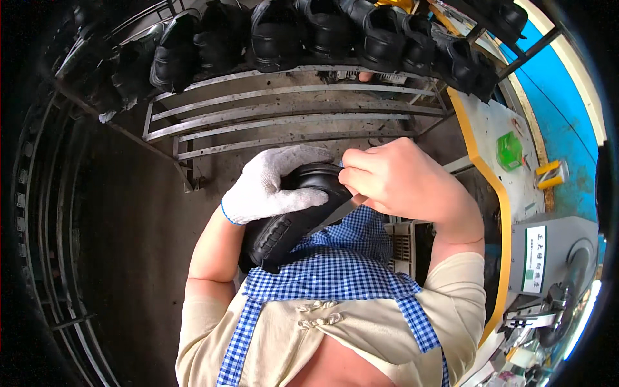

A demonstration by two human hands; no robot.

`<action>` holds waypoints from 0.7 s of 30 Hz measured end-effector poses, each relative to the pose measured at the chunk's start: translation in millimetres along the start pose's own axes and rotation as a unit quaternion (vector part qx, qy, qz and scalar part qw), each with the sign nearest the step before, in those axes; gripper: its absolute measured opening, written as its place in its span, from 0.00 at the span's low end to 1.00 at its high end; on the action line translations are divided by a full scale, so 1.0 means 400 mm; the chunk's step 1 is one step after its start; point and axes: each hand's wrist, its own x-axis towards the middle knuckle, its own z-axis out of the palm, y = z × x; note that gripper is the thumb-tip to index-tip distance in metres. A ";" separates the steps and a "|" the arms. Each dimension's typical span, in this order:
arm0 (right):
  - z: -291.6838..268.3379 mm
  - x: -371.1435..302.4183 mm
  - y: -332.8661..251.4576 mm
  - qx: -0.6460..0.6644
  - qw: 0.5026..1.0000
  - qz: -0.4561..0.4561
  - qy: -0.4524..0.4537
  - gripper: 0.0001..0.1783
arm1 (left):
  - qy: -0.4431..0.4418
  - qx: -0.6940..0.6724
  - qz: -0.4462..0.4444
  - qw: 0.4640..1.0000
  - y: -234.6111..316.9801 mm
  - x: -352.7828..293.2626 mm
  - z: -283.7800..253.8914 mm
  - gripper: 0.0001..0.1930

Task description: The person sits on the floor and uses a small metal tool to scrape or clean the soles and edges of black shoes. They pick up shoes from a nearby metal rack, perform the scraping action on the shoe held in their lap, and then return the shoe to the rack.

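A black shoe (277, 237) is held tilted in front of my apron, its chunky ridged sole edge turned partly toward me. My left hand (274, 184), in a white knit glove with a blue cuff edge, is closed around the shoe, the thumb pressed along its near side. At the shoe's upper right end is my bare right hand (403, 180), thumb and fingers pinched together against the rim. Whatever is in that pinch is hidden by the fingers. A thin greyish strip shows below them, beside the shoe; I cannot tell what it is.
Several black shoes (277, 35) stand in a row on a metal rack (258, 97) ahead. To my right runs a yellow-edged worktable (474, 132) with a green container (509, 151) and a grey machine (554, 251). Dark metal shelving (48, 245) lines the left side.
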 end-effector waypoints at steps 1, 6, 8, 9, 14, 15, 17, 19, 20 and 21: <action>-0.010 0.006 -0.004 -0.012 0.999 -0.001 -0.040 0.09 | -0.016 0.020 -0.008 1.000 0.000 0.005 0.004 0.30; 0.028 0.005 0.022 0.006 0.997 -0.001 -0.076 0.10 | -0.035 0.006 -0.020 0.999 -0.019 0.011 0.013 0.29; 0.055 -0.020 0.055 0.157 0.987 0.021 -0.009 0.09 | -0.037 -0.033 -0.038 0.998 -0.019 0.013 0.014 0.30; 0.065 -0.032 0.068 0.254 0.966 0.032 0.022 0.08 | -0.029 -0.046 -0.042 0.998 -0.022 0.012 0.014 0.31; 0.256 -0.173 0.135 0.587 0.734 0.185 0.286 0.15 | 0.081 -0.130 -0.028 0.988 -0.021 0.028 0.001 0.35; 0.314 -0.214 0.128 0.487 0.784 0.267 0.277 0.26 | 0.134 -0.133 -0.012 0.982 -0.025 0.036 -0.006 0.35; 0.399 -0.281 0.092 0.310 0.860 0.333 0.231 0.46 | 0.249 -0.159 0.068 0.953 -0.038 0.057 -0.003 0.32; 0.398 -0.312 0.025 0.276 0.884 0.333 0.180 0.60 | 0.343 -0.220 0.105 0.907 -0.012 0.103 0.013 0.31; 0.382 -0.321 -0.014 0.315 0.870 0.344 0.162 0.64 | 0.377 -0.250 0.107 0.885 0.011 0.130 0.026 0.31; 0.396 -0.334 -0.046 0.391 0.828 0.325 0.238 0.67 | 0.373 -0.272 0.117 0.879 0.021 0.152 0.031 0.29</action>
